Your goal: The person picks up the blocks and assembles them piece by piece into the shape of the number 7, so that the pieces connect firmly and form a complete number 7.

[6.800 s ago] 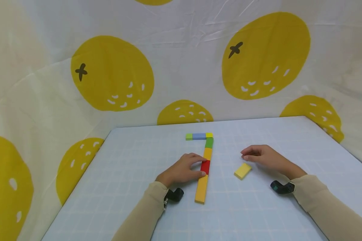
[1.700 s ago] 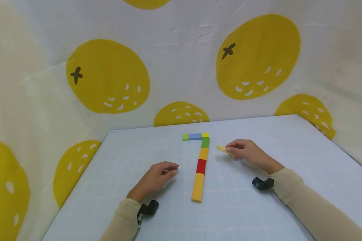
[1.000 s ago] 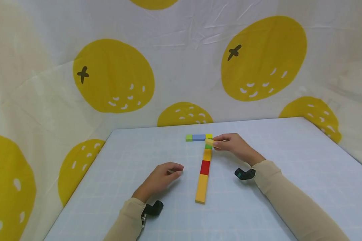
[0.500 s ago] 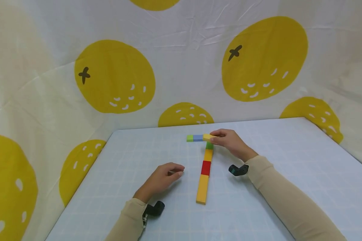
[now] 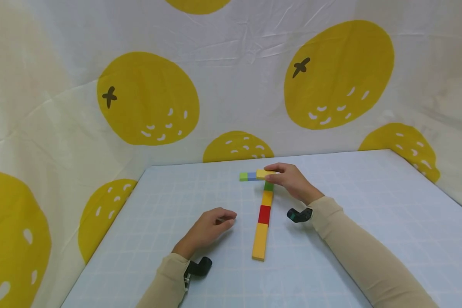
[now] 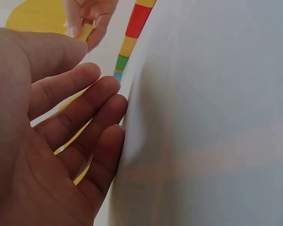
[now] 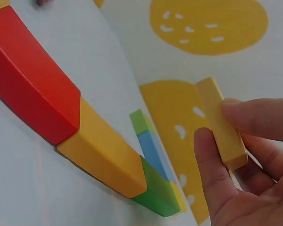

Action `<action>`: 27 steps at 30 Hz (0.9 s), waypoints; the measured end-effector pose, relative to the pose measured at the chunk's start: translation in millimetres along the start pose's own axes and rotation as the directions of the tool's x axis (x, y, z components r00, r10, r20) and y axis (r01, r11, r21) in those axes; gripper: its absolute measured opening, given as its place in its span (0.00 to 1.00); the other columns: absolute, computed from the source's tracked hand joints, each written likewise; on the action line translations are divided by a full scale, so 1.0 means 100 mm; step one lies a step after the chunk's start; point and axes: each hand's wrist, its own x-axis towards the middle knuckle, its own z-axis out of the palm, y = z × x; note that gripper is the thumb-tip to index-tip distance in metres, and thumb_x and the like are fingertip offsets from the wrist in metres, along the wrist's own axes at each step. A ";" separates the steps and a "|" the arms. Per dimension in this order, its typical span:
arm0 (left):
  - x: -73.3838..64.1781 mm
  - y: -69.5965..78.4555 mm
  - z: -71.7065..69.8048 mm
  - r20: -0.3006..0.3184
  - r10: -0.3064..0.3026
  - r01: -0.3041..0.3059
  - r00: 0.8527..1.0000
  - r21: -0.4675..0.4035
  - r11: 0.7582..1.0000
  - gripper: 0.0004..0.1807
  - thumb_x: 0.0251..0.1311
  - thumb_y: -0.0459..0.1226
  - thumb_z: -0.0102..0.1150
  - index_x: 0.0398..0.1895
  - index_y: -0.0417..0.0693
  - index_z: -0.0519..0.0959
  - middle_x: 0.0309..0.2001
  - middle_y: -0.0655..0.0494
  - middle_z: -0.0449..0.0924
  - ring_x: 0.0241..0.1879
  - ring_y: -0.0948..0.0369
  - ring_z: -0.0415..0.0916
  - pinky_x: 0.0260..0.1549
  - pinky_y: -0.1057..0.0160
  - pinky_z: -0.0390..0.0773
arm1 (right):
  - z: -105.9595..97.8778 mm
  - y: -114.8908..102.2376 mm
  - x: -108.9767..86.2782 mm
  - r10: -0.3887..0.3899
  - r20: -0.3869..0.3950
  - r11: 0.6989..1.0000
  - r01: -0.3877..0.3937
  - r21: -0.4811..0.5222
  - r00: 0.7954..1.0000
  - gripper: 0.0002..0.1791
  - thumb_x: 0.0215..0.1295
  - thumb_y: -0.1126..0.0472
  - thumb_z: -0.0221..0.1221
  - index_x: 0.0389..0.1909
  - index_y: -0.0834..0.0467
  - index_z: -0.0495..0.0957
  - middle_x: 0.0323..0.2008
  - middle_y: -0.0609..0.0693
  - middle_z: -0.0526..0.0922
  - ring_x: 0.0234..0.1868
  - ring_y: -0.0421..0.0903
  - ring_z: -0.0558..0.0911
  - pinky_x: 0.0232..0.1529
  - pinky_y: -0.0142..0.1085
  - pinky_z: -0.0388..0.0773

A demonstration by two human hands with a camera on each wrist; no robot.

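Observation:
My right hand (image 5: 291,182) pinches a pale yellow block (image 7: 219,123) between thumb and fingers. In the head view the block overlaps the far corner of a block row; in the right wrist view it shows raised above the row. That row runs away from me: a long orange block (image 5: 259,242), a red block (image 5: 264,214), an orange block (image 7: 104,146) and a green block (image 7: 158,188). At the far end it turns left through a small yellow block (image 7: 178,197), a blue block (image 5: 252,176) and a light green block (image 5: 243,176). My left hand (image 5: 208,229) is relaxed, holding nothing, left of the red block.
The blocks lie on a table (image 5: 146,256) with a pale checked cover. Behind it and at the left hangs a white cloth (image 5: 238,85) with large yellow fruit prints. Each wrist wears a small black camera, such as the left camera (image 5: 202,266).
The yellow block lay right of the row; my right hand has picked it up and carried it left to the far corner. My left hand has left the red block and drawn back leftward.

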 end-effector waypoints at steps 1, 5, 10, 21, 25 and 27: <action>0.00 0.00 0.00 0.001 0.000 0.000 1.000 -0.001 1.000 0.14 0.69 0.48 0.60 0.55 0.59 0.82 0.51 0.68 0.80 0.47 0.62 0.76 0.53 0.56 0.78 | 0.00 0.00 0.01 0.001 0.004 1.000 -0.001 0.017 1.000 0.22 0.67 0.64 0.64 0.61 0.63 0.77 0.60 0.59 0.75 0.54 0.55 0.76 0.61 0.42 0.74; 0.00 0.00 0.00 0.008 -0.005 0.005 1.000 0.001 1.000 0.15 0.69 0.48 0.60 0.55 0.59 0.82 0.51 0.67 0.80 0.47 0.62 0.76 0.52 0.55 0.79 | 0.02 0.01 0.03 -0.004 0.013 0.998 0.003 0.057 1.000 0.21 0.68 0.65 0.64 0.60 0.64 0.76 0.61 0.60 0.74 0.55 0.56 0.77 0.62 0.45 0.74; 0.00 -0.02 -0.01 0.007 -0.011 0.011 1.000 -0.004 1.000 0.15 0.69 0.49 0.60 0.55 0.60 0.82 0.51 0.68 0.80 0.47 0.63 0.76 0.52 0.56 0.78 | 0.03 -0.01 0.06 0.003 -0.006 0.999 -0.003 0.042 1.000 0.19 0.70 0.63 0.62 0.60 0.62 0.77 0.60 0.59 0.73 0.54 0.56 0.78 0.63 0.47 0.72; 0.00 0.00 0.00 0.002 0.014 -0.014 1.000 0.004 1.000 0.14 0.70 0.47 0.59 0.55 0.59 0.82 0.50 0.69 0.80 0.46 0.64 0.76 0.51 0.58 0.78 | 0.15 -0.05 0.19 0.022 0.004 0.999 -0.023 0.044 1.000 0.21 0.70 0.64 0.60 0.63 0.59 0.77 0.62 0.57 0.72 0.56 0.56 0.77 0.65 0.45 0.70; 0.00 0.01 -0.01 0.003 0.019 -0.019 1.000 0.012 1.000 0.14 0.70 0.47 0.59 0.55 0.59 0.82 0.50 0.69 0.80 0.46 0.64 0.76 0.51 0.59 0.78 | 0.21 -0.03 0.24 0.029 0.009 1.000 -0.029 0.009 1.000 0.23 0.68 0.64 0.62 0.64 0.58 0.77 0.62 0.56 0.73 0.58 0.56 0.74 0.65 0.45 0.70; 0.00 0.01 -0.01 0.004 0.025 -0.025 1.000 0.012 1.000 0.14 0.70 0.47 0.59 0.55 0.59 0.82 0.50 0.69 0.80 0.46 0.65 0.76 0.51 0.59 0.78 | 0.24 -0.03 0.26 0.031 0.009 0.999 -0.031 -0.016 0.999 0.24 0.68 0.63 0.63 0.64 0.57 0.77 0.62 0.55 0.73 0.59 0.55 0.73 0.65 0.45 0.70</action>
